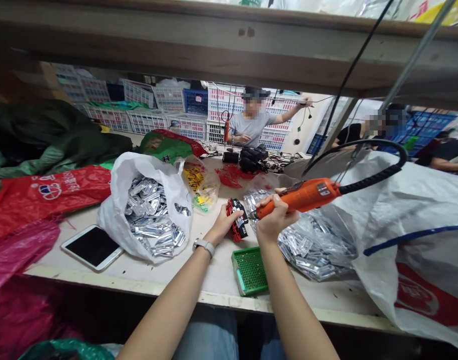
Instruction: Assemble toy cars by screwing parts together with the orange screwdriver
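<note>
My right hand [276,215] is wrapped round an orange electric screwdriver [307,195], which lies nearly level with its tip pointing left. A black coiled cable leaves its back end. My left hand [223,222], with a watch at the wrist, grips a small black and red part [237,220] with white markings; its exact kind I cannot make out. The screwdriver's tip is close to that part, and whether they touch I cannot tell. Below the hands a green tray [251,270] with a grid of holes sits at the table's front edge.
Left stands a white bag [116,200] of shiny metal pieces, beside a tablet [91,247]. A clear bag [319,245] of similar pieces lies right, next to a large white sack [412,200]. Yellow parts [198,182] lie behind. A shelf [176,40] hangs low overhead. A co-worker [253,120] sits opposite.
</note>
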The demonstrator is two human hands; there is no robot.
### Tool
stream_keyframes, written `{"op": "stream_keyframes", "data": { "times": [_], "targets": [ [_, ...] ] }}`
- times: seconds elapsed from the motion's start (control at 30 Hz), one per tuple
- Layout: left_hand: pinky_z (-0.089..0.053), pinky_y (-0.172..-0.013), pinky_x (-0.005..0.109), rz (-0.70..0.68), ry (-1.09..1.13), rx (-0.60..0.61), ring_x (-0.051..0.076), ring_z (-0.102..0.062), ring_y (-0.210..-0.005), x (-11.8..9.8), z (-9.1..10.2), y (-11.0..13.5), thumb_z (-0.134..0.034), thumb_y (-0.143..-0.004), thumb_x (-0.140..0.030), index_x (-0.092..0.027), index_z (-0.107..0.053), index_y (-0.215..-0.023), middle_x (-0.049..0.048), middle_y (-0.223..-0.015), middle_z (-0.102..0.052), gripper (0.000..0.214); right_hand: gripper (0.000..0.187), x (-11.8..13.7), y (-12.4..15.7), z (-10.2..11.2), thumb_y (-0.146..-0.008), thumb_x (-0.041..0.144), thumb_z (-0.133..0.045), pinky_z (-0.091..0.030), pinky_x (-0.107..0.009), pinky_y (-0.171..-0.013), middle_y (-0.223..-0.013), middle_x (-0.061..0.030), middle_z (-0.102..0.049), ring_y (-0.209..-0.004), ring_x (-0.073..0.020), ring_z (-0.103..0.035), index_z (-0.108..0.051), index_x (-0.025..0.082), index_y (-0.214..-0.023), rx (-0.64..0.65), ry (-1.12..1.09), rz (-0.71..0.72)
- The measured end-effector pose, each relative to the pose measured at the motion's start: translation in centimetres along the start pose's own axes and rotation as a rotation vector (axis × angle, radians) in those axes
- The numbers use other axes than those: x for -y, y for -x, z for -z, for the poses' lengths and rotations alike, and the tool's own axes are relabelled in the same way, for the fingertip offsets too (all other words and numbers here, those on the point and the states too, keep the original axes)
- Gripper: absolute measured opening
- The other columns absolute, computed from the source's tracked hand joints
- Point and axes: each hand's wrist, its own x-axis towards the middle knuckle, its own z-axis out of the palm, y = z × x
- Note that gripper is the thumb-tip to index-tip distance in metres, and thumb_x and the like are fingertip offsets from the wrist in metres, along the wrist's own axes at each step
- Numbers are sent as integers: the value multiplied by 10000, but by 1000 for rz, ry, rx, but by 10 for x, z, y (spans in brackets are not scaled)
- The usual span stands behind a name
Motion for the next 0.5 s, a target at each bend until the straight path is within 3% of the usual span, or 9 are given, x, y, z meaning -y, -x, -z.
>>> {"op": "stream_keyframes", "data": {
  "times": [0.5],
  "targets": [
    [-499,-970,383,7,-9,-26,262,-632,-1067,-3,1,2,-801,-704,-351,-168,-510,-1103,81,-1050,-662,527,129,-5,-3,-2,-726,282,-574,-393,-228,-432,-465,94,-509,-384,-103,-473,-536,204,-821,93,6,-35]
  ]
}}
